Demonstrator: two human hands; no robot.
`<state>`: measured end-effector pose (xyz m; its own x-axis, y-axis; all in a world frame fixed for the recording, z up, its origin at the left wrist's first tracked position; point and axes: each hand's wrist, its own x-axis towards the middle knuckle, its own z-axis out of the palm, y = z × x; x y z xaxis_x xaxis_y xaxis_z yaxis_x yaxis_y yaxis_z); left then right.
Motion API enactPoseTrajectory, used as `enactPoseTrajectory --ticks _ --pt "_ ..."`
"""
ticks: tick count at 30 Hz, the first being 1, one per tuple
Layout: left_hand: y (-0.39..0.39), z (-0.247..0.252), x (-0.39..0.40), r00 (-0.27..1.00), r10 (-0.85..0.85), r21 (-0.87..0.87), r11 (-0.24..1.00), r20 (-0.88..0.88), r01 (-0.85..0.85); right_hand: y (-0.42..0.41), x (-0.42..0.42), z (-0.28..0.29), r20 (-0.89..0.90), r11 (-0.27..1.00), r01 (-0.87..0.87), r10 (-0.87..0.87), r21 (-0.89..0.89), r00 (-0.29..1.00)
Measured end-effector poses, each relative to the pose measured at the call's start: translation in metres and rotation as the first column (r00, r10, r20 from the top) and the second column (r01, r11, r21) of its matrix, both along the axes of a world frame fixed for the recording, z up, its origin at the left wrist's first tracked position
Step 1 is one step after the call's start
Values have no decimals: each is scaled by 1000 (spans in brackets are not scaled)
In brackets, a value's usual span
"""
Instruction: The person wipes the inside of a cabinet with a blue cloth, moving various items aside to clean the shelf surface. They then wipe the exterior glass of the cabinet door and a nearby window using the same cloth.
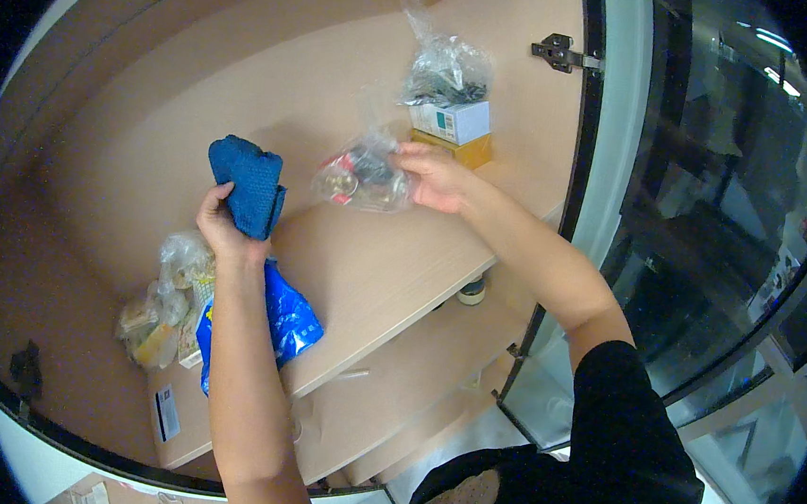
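My left hand point(225, 220) grips a folded dark blue textured cloth point(247, 183), held up above the wooden cabinet shelf point(374, 264). A clear plastic bag point(370, 175) with small red, dark and yellowish items is in the fingers of my right hand point(431, 174). The bag looks slightly blurred, and I cannot tell whether its bottom touches the shelf. Just beyond my right hand, a white box point(453, 121) rests on a yellow box point(479, 151). Another clear bag point(450, 71), holding dark items, sits on the white box.
Below my left hand lie a shiny blue package point(292, 318), partly hidden by my forearm, and several plastic-bagged items point(164, 311). A glass door point(704, 226) stands open at right, with a metal hinge point(561, 53). Lower shelves point(391, 407) hold a round container point(472, 291).
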<state>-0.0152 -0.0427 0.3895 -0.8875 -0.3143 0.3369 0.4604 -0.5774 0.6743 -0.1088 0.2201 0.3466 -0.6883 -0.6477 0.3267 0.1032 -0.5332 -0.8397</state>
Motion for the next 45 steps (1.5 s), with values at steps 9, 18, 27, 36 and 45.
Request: enactPoseTrajectory --ticks 9,18,27,36,45 --pt "1 0 -4 999 -32 -14 999 -26 32 25 8 20 -678 680 644 -290 351 675" --pt "3 -1 -5 1000 9 19 1000 7 -9 107 4 21 -894 57 979 -399 198 204" --pt "10 2 5 998 41 -44 998 47 -39 97 14 -6 -998 -455 889 47 -47 -29" --pt "25 13 25 993 -74 -89 994 -89 66 35 72 29 -952 -304 908 188 -290 -241" --pt "17 11 7 989 -59 17 998 -135 62 -109 39 41 -946 475 839 294 267 134"
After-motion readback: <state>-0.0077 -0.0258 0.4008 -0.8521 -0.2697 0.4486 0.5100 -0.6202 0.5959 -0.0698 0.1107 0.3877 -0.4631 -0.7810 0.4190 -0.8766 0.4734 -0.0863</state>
